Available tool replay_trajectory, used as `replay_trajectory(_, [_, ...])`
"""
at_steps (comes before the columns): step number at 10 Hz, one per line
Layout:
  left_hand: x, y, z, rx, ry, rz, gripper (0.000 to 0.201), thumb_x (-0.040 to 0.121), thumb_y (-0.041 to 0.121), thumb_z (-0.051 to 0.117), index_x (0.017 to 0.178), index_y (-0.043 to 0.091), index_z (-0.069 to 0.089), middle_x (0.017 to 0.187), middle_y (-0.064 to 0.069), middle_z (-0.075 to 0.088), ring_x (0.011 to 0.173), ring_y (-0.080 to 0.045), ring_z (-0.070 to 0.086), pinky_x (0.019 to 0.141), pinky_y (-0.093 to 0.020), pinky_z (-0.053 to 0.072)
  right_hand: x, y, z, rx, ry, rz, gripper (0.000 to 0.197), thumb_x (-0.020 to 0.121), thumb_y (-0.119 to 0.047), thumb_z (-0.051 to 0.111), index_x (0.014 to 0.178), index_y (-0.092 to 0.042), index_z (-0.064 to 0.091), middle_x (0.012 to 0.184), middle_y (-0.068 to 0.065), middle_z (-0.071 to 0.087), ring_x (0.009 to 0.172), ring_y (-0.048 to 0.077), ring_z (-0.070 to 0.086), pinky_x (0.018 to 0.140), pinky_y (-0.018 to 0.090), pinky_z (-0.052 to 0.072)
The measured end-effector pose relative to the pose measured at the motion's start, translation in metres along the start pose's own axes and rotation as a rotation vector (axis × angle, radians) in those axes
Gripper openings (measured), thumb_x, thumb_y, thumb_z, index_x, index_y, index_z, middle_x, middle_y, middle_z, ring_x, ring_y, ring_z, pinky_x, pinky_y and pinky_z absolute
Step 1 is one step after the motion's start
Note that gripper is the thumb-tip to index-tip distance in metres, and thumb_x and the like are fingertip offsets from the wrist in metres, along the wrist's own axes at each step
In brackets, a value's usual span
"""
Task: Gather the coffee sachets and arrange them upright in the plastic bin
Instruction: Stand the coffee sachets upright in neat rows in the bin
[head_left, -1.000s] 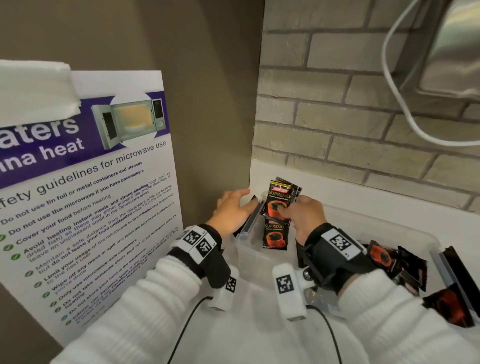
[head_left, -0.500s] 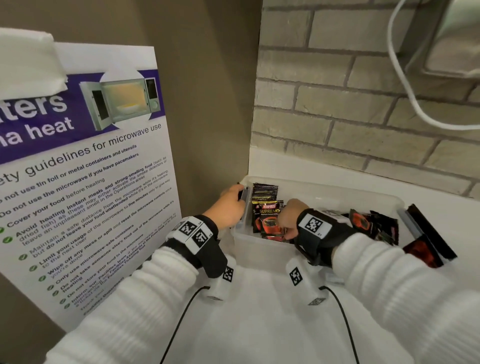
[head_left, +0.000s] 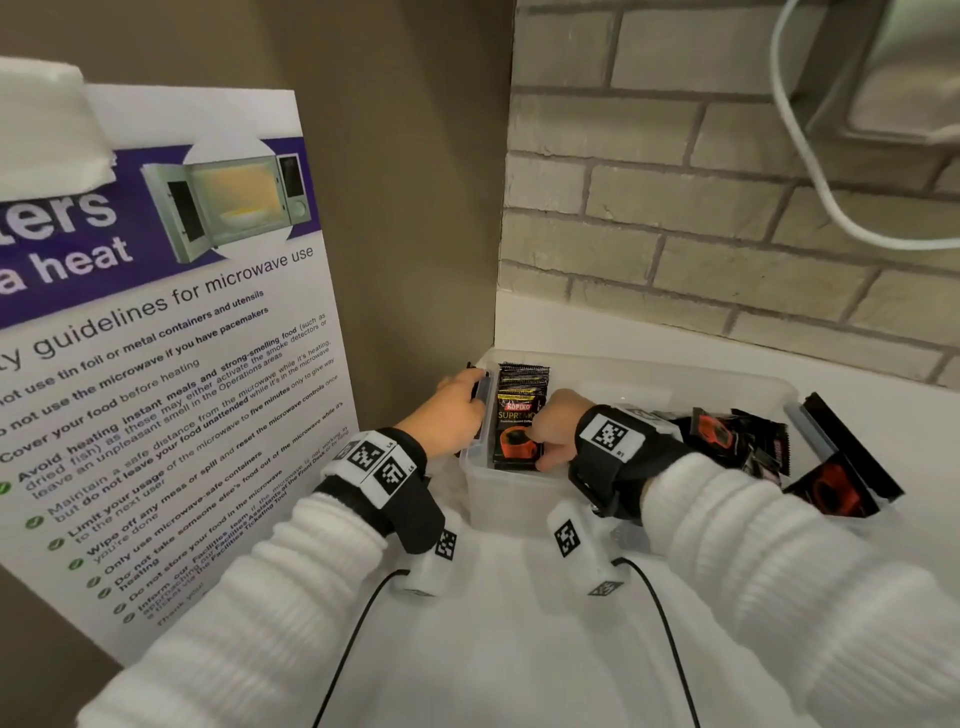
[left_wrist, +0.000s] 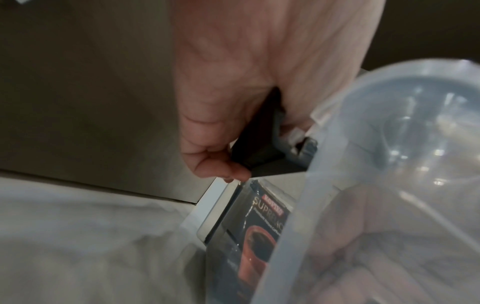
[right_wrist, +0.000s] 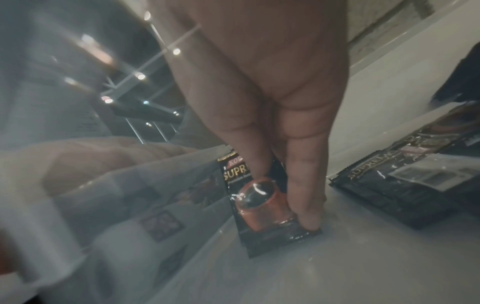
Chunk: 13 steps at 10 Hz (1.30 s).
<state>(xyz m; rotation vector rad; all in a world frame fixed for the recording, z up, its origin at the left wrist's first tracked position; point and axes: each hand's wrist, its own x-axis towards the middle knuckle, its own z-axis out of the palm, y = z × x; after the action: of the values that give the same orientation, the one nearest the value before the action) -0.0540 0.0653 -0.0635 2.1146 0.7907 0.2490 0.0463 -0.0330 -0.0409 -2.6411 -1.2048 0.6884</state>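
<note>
A clear plastic bin (head_left: 649, 376) sits on the white counter in the corner. Several black coffee sachets (head_left: 519, 415) with a red cup print stand upright at its left end. My right hand (head_left: 553, 434) is inside the bin and pinches this stack; in the right wrist view the right hand (right_wrist: 280, 185) has its thumb on the front sachet (right_wrist: 259, 203) and its fingers (right_wrist: 306, 205) down the sachet's side edge. My left hand (head_left: 460, 410) grips the bin's left end, curled round the grey latch (left_wrist: 293, 144). More sachets (head_left: 737, 439) lie loose in the bin's right half.
A microwave guidelines poster (head_left: 156, 364) leans against the wall on the left. The brick wall (head_left: 727, 208) runs close behind the bin. Black and red sachets (head_left: 841, 483) lie over the bin's right end. A white cable (head_left: 810, 171) hangs above.
My right hand has lowered the sachet stack from above the rim down into the bin's left end. My left hand has shifted onto the bin's left latch.
</note>
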Motion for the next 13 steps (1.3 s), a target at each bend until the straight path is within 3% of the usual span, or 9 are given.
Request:
replay_trajectory(1, [0.0,-0.002,-0.001,0.015,0.0,-0.011,0.05,0.098,0.013,0.034,0.146,0.022,0.023,0.148,-0.012,0.026,0.098,-0.019,0.052,0.071,-0.016,0.046,-0.005,0.004,-0.006,0.147,-0.065,0.013,0.04,0.097,-0.021,0.046,0.131,0.001,0.049,0.132,0.017,0.053,0.109,0.022,0.061,0.068,0.015,0.042])
replay_trajectory(2, [-0.002,-0.008,-0.007,0.047,0.005,-0.035,0.051,0.098,0.013,0.035,0.146,0.024,0.024,0.149,-0.011,0.028,0.111,-0.023,0.051,0.087,-0.029,0.049,0.007,0.018,-0.015,0.562,-0.137,0.146,0.048,0.089,0.005,0.049,0.136,-0.004,0.043,0.137,0.007,0.047,0.041,0.001,0.062,0.046,0.008,0.048])
replay_trajectory(4, [0.0,0.003,-0.016,0.019,0.08,-0.101,0.039,0.097,0.023,0.041,0.136,0.019,0.042,0.141,-0.011,0.038,0.106,-0.023,0.054,0.087,-0.031,0.048,-0.001,0.045,-0.037,-0.278,-0.14,-0.066,0.036,0.092,-0.01,0.052,0.125,0.003,0.054,0.128,0.019,0.056,0.095,0.021,0.061,0.1,0.031,0.044])
replay_trajectory(5, [-0.001,0.011,-0.012,0.024,0.068,-0.105,0.059,0.089,0.055,0.045,0.134,0.017,0.043,0.137,-0.005,0.037,0.109,-0.019,0.052,0.095,-0.029,0.041,-0.005,0.048,-0.03,-0.378,-0.111,-0.109,0.041,0.084,-0.003,0.058,0.124,0.003,0.054,0.127,0.021,0.056,0.073,0.014,0.05,0.073,0.025,0.048])
replay_trajectory(7, [-0.012,0.007,-0.006,0.042,0.058,-0.065,0.075,0.083,0.009,0.062,0.146,0.015,0.023,0.143,-0.011,0.023,0.125,-0.029,0.04,0.105,-0.038,0.039,-0.024,0.037,-0.042,-0.635,-0.289,-0.081,0.044,0.094,-0.024,0.05,0.132,-0.001,0.046,0.132,0.014,0.052,0.097,0.021,0.05,0.058,0.021,0.039])
replay_trajectory(9, [-0.013,0.007,-0.006,-0.005,0.065,-0.048,0.073,0.084,0.005,0.06,0.146,0.014,0.023,0.143,-0.009,0.023,0.118,-0.023,0.042,0.087,-0.025,0.048,-0.037,0.014,-0.099,-0.59,-0.282,-0.083,0.059,0.094,-0.029,0.052,0.146,-0.016,0.027,0.137,0.006,0.05,0.115,0.022,0.058,0.092,0.031,0.046])
replay_trajectory(10, [-0.015,0.008,-0.006,-0.026,0.071,-0.043,0.07,0.086,0.005,0.057,0.146,0.016,0.023,0.145,-0.007,0.022,0.118,-0.022,0.042,0.069,-0.015,0.046,-0.018,0.001,-0.088,-0.538,-0.28,-0.152,0.051,0.095,-0.03,0.051,0.141,-0.014,0.036,0.129,0.004,0.055,0.108,0.019,0.062,0.086,0.028,0.046])
replay_trajectory(11, [-0.016,0.009,-0.005,-0.045,0.066,-0.044,0.069,0.086,0.006,0.057,0.146,0.016,0.023,0.145,-0.007,0.021,0.124,-0.026,0.041,0.096,-0.03,0.042,0.018,0.002,-0.053,-0.423,-0.522,-0.038,0.045,0.093,-0.036,0.053,0.125,-0.006,0.053,0.115,0.007,0.064,0.091,0.02,0.065,0.081,0.03,0.052])
replay_trajectory(13, [-0.014,0.006,-0.004,-0.061,0.076,-0.015,0.063,0.087,0.006,0.056,0.143,0.015,0.028,0.144,-0.007,0.023,0.128,-0.021,0.036,0.094,-0.019,0.024,0.057,0.004,-0.029,-0.227,-0.802,0.121,0.028,0.094,-0.032,0.053,0.097,-0.005,0.058,0.068,0.004,0.069,0.055,0.014,0.066,0.054,0.023,0.054])
